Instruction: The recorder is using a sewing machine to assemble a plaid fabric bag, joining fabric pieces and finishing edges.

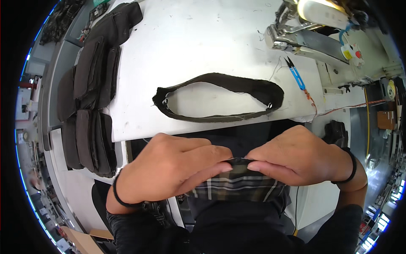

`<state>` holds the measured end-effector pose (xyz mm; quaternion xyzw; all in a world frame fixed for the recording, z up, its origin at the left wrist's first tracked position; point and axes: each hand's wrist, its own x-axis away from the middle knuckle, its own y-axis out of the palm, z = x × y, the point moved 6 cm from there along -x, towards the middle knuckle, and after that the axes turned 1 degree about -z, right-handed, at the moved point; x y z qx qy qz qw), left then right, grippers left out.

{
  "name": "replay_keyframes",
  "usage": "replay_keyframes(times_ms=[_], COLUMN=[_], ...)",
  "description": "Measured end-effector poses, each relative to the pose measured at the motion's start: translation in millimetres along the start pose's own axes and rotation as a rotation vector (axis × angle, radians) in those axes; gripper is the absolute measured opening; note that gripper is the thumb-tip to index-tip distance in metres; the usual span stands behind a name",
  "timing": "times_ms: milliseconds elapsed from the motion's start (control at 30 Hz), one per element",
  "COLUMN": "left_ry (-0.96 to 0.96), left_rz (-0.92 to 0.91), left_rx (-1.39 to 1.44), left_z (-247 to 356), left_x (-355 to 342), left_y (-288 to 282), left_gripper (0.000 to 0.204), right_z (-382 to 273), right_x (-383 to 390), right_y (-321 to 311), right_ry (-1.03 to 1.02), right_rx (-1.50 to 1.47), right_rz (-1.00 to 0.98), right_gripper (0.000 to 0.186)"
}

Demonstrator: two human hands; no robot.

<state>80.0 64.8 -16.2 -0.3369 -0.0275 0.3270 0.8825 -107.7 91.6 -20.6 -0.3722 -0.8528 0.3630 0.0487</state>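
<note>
Both my hands are raised in front of me, just off the table's near edge, with their fingertips close together. Between them runs a small dark strip (240,161), edge up; whether it is cloth or something else is hard to see. My left hand (173,165) pinches its left end between thumb and curled fingers. At the right end, my right hand (292,158) pinches it the same way. Plaid cloth (241,186) lies below the hands. Beyond them, a dark fabric band (249,86) joined in a loop rests on the table, with small shiny metal pieces inside both ends.
The white table (194,38) carries stacked dark padded fabric pieces (91,76) along its left side. At the back right stands a sewing machine (313,46) with a lit lamp. Blue-handled thread snips (296,75) on an orange cord lie near it. Loose threads are scattered about.
</note>
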Motion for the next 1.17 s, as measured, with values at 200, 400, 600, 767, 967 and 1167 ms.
replay_keyframes(times_ms=[200,400,600,767,967,1167], left_ry=[-0.021,0.084,-0.272,-0.323,-0.362,-0.283], left_rz=[0.173,0.174,0.086,0.051,0.053,0.039], left_rx=[-0.257,-0.508,0.094,0.059,0.086,0.068], left_z=[-41,-82,-133,-137,-135,-132], left_x=[-21,-49,-46,-51,-47,-48], left_y=[-33,-34,-34,-28,-26,-23], left_gripper=[0.017,0.014,0.013,0.011,0.007,0.012], right_z=[33,80,111,116,114,109], right_x=[-41,-56,-56,-51,-48,-48], right_y=[-15,-12,-4,-4,-3,0], right_ry=[0.081,-0.088,0.238,0.251,0.241,0.27], right_rx=[0.348,0.511,0.096,0.073,0.051,0.086], right_rz=[0.108,0.385,0.352,0.369,0.375,0.344], right_gripper=[0.013,0.01,0.014,0.014,0.016,0.016])
